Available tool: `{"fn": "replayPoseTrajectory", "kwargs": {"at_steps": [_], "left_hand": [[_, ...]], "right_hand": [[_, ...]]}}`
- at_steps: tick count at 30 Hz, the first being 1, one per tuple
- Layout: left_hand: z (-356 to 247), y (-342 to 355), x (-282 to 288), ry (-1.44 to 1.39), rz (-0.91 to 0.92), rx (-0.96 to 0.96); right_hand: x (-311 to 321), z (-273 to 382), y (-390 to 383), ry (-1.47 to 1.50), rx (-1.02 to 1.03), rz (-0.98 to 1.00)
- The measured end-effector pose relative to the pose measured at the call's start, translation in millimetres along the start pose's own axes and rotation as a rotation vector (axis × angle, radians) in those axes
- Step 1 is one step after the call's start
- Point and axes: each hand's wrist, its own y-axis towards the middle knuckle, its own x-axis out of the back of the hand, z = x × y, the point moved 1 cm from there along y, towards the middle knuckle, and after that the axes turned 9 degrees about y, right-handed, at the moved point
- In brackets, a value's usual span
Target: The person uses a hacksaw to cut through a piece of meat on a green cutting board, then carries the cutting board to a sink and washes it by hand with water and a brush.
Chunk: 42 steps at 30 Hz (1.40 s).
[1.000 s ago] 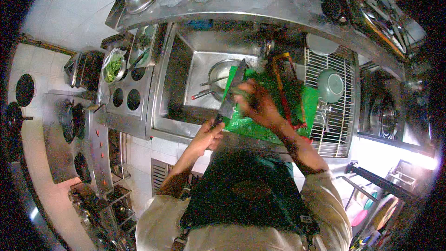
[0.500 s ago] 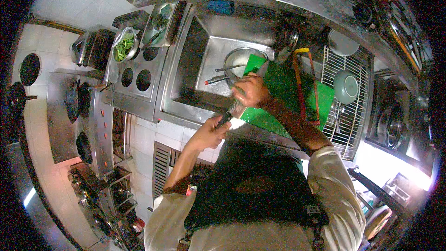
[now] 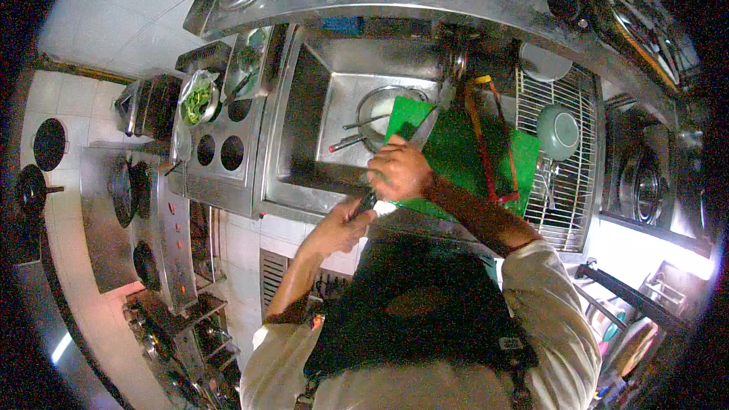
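Note:
My left hand (image 3: pixel 339 229) is closed around the black handle of a large knife (image 3: pixel 365 205), near the front edge of the sink. Curled over the blade, my right hand (image 3: pixel 401 170) grips it; whether a cloth or pad is under those fingers cannot be seen. Beyond that hand the blade's far part shows dimly over a green cutting board (image 3: pixel 462 148). The board lies across the right side of the steel sink (image 3: pixel 271 190). A round metal bowl (image 3: pixel 367 99) sits in the basin behind my hands, with handles of utensils (image 3: pixel 347 143) resting over its rim.
A red and yellow narrow frame (image 3: pixel 481 133) lies on the board. To the right, a wire rack (image 3: pixel 558 201) bears a pale green bowl (image 3: pixel 559 134). Left of the sink stand a counter with round holes (image 3: pixel 217 176) and a bowl of green vegetables (image 3: pixel 199 102). A steel shelf (image 3: pixel 425 13) spans the back.
The view has shifted slightly. My right hand has slid along the blade toward the handle, and the hands are closer together. The left hand keeps its hold.

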Motion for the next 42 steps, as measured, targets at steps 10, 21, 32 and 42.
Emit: {"fn": "replayPoseTrajectory", "kwargs": {"at_steps": [10,21,32,42], "left_hand": [[4.0,9.8,5.0,-0.020,0.105,0.005],[21.2,-29.7,21.2,-0.048,0.108,0.130],[1.1,56.4,-48.9,-0.159,-0.171,-0.192],[5.4,74.4,-74.8,0.642,-0.448,-0.638]], "right_hand": [[11.0,39.6,6.1,-0.093,0.066,-0.257],[59.6,-125.3,-134.2,-0.686,-0.399,-0.567],[56.7,-25.9,-97.5,0.403,-0.580,-0.928],[36.9,-14.5,-38.2,-0.442,-0.549,-0.643]]}}
